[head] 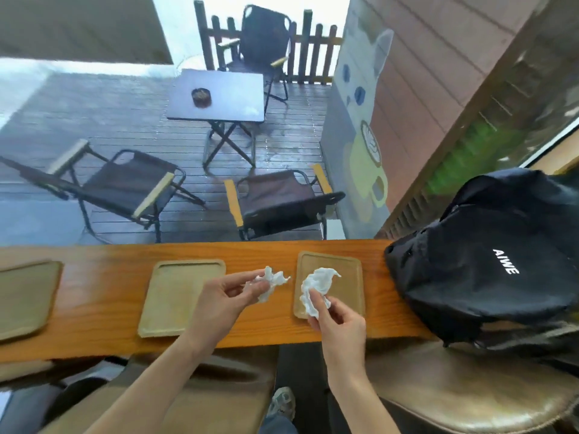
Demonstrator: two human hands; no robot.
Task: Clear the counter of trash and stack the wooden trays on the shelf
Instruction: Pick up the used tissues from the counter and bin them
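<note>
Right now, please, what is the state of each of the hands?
Left hand: pinches a crumpled white tissue.
Right hand: pinches a second crumpled tissue, above the right wooden tray.

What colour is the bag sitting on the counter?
The bag is black with small white lettering, seen in the head view.

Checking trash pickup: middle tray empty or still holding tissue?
Empty. The middle tray shows bare wood; the left hand pinches one crumpled tissue above the counter beside it.
</note>
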